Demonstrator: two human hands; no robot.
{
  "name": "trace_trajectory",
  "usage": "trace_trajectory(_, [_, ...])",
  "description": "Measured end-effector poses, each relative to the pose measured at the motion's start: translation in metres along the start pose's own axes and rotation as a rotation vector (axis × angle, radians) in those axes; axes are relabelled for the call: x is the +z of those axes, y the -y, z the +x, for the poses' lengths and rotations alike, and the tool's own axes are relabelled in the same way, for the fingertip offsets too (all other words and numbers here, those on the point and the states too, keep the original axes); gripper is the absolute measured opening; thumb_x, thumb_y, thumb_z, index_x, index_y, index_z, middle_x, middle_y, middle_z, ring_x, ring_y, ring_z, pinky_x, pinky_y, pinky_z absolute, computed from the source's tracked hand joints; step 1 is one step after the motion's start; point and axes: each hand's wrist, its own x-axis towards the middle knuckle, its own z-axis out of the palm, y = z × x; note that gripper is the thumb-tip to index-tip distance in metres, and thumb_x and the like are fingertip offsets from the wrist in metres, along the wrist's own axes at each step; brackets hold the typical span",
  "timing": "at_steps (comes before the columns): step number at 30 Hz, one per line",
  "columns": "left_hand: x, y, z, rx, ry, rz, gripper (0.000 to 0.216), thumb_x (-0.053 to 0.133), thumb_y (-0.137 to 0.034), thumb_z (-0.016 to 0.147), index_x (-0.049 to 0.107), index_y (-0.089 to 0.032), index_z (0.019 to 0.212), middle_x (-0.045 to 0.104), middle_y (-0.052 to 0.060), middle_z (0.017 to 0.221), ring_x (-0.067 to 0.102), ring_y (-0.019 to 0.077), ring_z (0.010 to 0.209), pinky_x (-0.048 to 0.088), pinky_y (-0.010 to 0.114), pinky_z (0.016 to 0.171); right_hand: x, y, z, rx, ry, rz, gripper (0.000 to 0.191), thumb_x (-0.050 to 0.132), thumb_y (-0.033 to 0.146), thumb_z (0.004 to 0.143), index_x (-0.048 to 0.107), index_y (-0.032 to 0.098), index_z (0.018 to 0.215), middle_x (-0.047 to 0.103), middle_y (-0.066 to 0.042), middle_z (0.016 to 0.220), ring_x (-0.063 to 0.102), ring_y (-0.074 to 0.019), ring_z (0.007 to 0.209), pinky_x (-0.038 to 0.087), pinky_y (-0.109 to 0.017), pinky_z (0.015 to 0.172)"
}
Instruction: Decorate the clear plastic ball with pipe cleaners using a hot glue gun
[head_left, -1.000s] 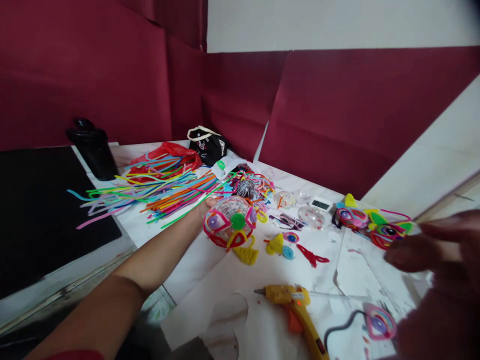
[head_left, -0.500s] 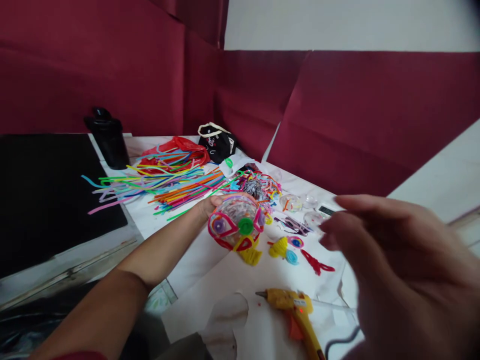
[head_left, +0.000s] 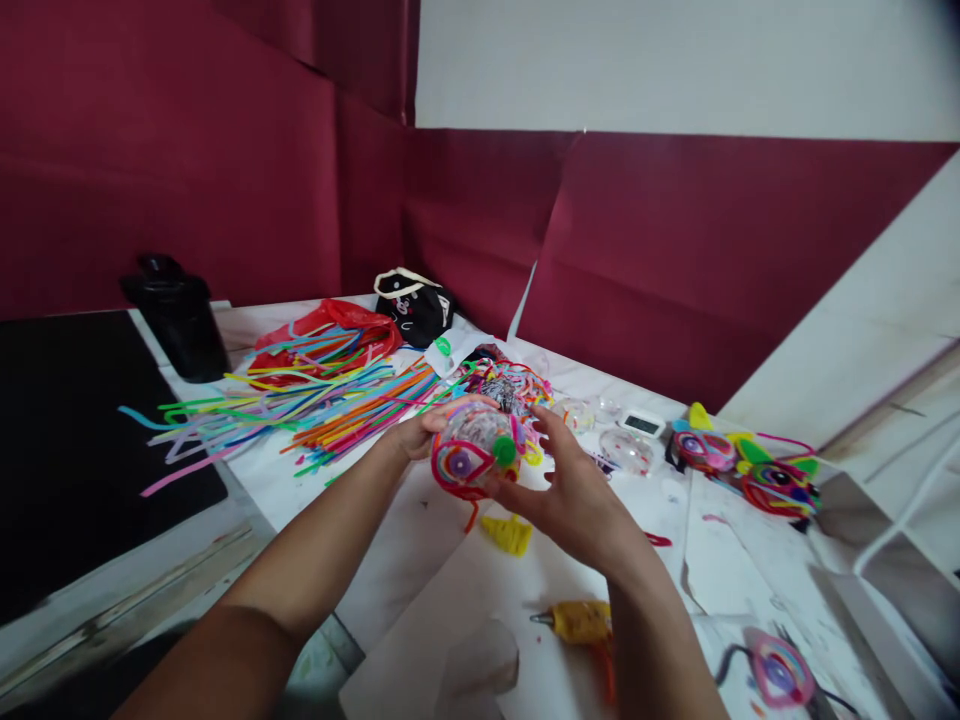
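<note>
A clear round ball (head_left: pixel 471 440) decorated with pipe-cleaner loops is held above the white table. It bears a pink-rimmed eye shape with a purple centre and a green round piece. My left hand (head_left: pixel 424 430) grips its left and far side, most of the fingers hidden behind it. My right hand (head_left: pixel 566 485) is curved around the right side, its thumb at the ball's lower edge and its fingers behind. Below the ball lies a yellow coiled pipe-cleaner piece (head_left: pixel 508 535). The yellow glue gun (head_left: pixel 576 622) rests beneath my right forearm, partly hidden.
Loose pipe cleaners (head_left: pixel 360 400) and a red plastic bag (head_left: pixel 330 335) spread at left, near a black bottle (head_left: pixel 176 320). A black pouch (head_left: pixel 412 305) stands at the back. Decorated pieces (head_left: pixel 776 485), a small white display (head_left: pixel 643 425) and a pink eye piece (head_left: pixel 781 672) lie at right.
My right hand has come in from the right foreground onto the ball. The ball has turned, bringing the purple-centred eye round. The view has shifted, showing more of the table's right side.
</note>
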Motion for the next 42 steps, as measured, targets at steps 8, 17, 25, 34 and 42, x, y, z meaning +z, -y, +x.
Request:
trace_trajectory(8, [-0.010, 0.010, 0.004, -0.101, 0.227, -0.151, 0.091, 0.080, -0.050, 0.057, 0.045, -0.020, 0.136, 0.065, 0.015, 0.122, 0.068, 0.0320, 0.098, 0.054, 0.036, 0.074, 0.018, -0.003, 0.009, 0.076, 0.044, 0.135, 0.102, 0.083, 0.055, 0.061, 0.036, 0.028, 0.147, 0.057, -0.011, 0.137, 0.055, -0.0315, 0.125, 0.050, -0.047, 0.096])
trace_trajectory(17, [-0.005, -0.003, 0.003, -0.067, 0.237, -0.066, 0.085, 0.085, -0.041, 0.063, 0.044, -0.023, 0.135, 0.065, 0.009, 0.115, 0.064, 0.0263, 0.099, 0.051, 0.033, 0.081, 0.023, -0.001, 0.013, 0.183, -0.051, 0.204, 0.096, 0.080, 0.050, 0.063, 0.038, 0.023, 0.145, 0.062, -0.009, 0.128, 0.062, -0.0276, 0.109, 0.050, -0.043, 0.094])
trace_trajectory(25, [0.002, -0.007, 0.001, -0.062, 0.232, 0.110, 0.080, 0.080, -0.043, 0.067, 0.045, -0.026, 0.137, 0.063, 0.008, 0.116, 0.063, 0.0281, 0.100, 0.052, 0.036, 0.079, 0.025, -0.001, 0.015, 0.230, -0.068, 0.332, 0.083, 0.077, 0.041, 0.062, 0.043, 0.023, 0.136, 0.068, -0.006, 0.112, 0.067, -0.0250, 0.095, 0.054, -0.037, 0.081])
trace_trajectory(34, [0.001, -0.010, 0.001, -0.035, 0.243, 0.277, 0.073, 0.077, -0.047, 0.072, 0.050, -0.025, 0.136, 0.060, 0.009, 0.127, 0.058, 0.0312, 0.114, 0.050, 0.039, 0.091, 0.023, -0.011, 0.018, 0.229, -0.050, 0.367, 0.080, 0.078, 0.036, 0.062, 0.043, 0.025, 0.134, 0.066, -0.005, 0.114, 0.067, -0.0248, 0.096, 0.054, -0.038, 0.083])
trace_trajectory(42, [-0.002, -0.008, 0.000, -0.047, 0.269, 0.191, 0.072, 0.076, -0.048, 0.073, 0.049, -0.026, 0.137, 0.061, 0.008, 0.127, 0.057, 0.0312, 0.114, 0.050, 0.039, 0.090, 0.022, -0.007, 0.018, 0.243, -0.071, 0.367, 0.085, 0.078, 0.038, 0.060, 0.042, 0.023, 0.136, 0.065, -0.007, 0.118, 0.067, -0.0241, 0.092, 0.055, -0.037, 0.078])
